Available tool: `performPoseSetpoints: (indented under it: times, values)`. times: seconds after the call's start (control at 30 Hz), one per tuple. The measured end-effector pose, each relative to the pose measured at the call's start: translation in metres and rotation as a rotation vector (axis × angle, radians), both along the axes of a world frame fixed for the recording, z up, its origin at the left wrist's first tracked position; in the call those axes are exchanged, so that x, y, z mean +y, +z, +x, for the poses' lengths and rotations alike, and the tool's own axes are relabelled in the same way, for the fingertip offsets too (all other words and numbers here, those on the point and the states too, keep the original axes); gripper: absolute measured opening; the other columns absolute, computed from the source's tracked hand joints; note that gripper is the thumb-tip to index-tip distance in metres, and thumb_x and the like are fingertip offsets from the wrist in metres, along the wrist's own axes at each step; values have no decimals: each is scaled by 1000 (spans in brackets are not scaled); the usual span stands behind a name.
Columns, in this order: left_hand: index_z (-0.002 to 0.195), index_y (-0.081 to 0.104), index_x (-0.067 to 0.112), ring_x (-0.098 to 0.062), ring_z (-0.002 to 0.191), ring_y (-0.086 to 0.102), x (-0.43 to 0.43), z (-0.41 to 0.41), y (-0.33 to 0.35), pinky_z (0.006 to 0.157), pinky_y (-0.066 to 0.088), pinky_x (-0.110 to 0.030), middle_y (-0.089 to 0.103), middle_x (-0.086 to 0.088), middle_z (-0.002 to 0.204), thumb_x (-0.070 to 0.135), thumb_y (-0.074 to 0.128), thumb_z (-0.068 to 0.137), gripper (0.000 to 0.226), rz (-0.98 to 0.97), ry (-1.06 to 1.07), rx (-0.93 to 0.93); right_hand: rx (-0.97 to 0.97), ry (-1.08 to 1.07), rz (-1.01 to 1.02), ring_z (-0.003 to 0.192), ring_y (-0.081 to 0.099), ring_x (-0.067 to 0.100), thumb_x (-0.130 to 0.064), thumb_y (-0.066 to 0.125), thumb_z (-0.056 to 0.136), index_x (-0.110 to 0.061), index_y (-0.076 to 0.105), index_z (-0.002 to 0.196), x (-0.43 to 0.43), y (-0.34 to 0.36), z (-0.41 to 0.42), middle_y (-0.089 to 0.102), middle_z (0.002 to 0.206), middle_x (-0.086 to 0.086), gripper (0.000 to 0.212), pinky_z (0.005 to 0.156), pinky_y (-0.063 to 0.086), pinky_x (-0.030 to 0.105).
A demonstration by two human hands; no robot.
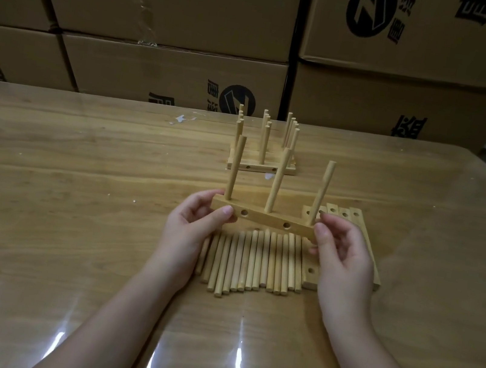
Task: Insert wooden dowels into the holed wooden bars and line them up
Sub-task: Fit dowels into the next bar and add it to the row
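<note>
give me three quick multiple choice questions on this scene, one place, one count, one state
1. Where do the finished bars stand?
A. on a shelf
B. at the person's left
C. on the table beyond the held bar

2. How many dowels stand in the held bar?
A. two
B. three
C. five

3. How is the held bar carried?
A. gripped at both ends
B. lying flat on the table
C. in one hand only

1 C: they stand mid-table, behind it.
2 B: three upright dowels show.
3 A: left hand and right hand each pinch an end.
</note>
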State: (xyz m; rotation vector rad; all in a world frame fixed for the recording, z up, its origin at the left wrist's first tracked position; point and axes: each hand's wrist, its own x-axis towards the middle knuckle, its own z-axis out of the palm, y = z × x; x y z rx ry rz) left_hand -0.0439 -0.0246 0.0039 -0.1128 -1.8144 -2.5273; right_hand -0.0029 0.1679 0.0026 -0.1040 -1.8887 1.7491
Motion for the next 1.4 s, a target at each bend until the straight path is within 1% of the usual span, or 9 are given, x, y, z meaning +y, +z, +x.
performPoseSetpoints:
  times: [0.17,0.37,0.43,0.53,0.67,0.97,1.13,1.27,1.4]
  values:
    - [109,66,26,-13,91,70,3,5,0,75,54,-19,74,0,98,30,70,72,38,-119,5,31,3,-20,-49,85,61,1,-15,56,90,-33,59,94,4,1,-3,65,93,-9,18,69,52,17]
    - [106,66,39,-20,104,62,4,9,1,92,49,-32,68,-6,109,41,70,63,44,-259,32,17,-12,-31,-24,83,61,-3,-15,56,91,-31,58,94,7,-2,-6,64,92,-9,16,70,52,16]
    - [109,63,38,-17,101,63,4,11,1,87,51,-27,67,-6,107,39,69,65,44,-306,35,21,-10,-39,-13,83,61,-3,-15,56,90,-30,59,94,7,-2,-5,64,91,-10,15,70,52,16]
    - [115,59,36,3,89,63,6,12,1,75,50,-13,67,6,99,27,69,77,40,-401,59,54,-10,-45,-37,81,62,-3,-14,55,90,-27,59,95,8,-1,-6,64,92,-10,14,68,51,14]
    - [115,58,35,15,86,58,1,13,4,69,46,-3,65,12,101,18,65,87,34,-556,48,20,-33,-49,-25,77,63,-2,-15,55,91,-24,61,95,8,0,-5,65,89,-10,12,67,52,16]
    - [105,65,29,10,81,63,-6,8,23,64,48,-6,70,7,94,11,68,84,29,-621,20,-12,-70,-64,39,72,63,-1,-17,51,93,-26,59,96,7,-1,-6,63,91,-12,12,61,50,15]
    - [96,64,35,11,78,63,-13,-9,34,64,47,-4,69,8,92,9,70,82,30,-646,48,32,-38,-53,-51,75,64,2,-14,50,93,-29,54,101,7,2,-4,63,96,-12,18,65,51,14]
    - [115,61,26,6,89,60,-18,-33,34,69,47,-9,65,13,99,13,67,85,33,-655,139,38,-118,-39,59,69,63,12,-16,51,93,-27,56,102,6,-2,-5,63,83,-3,16,59,54,27]
    - [122,60,15,-12,102,60,-12,-59,26,90,49,-26,64,1,108,10,65,87,36,-681,161,-13,-131,-15,175,64,60,21,-18,50,92,-37,56,94,4,-3,-4,62,76,-3,20,60,54,42]
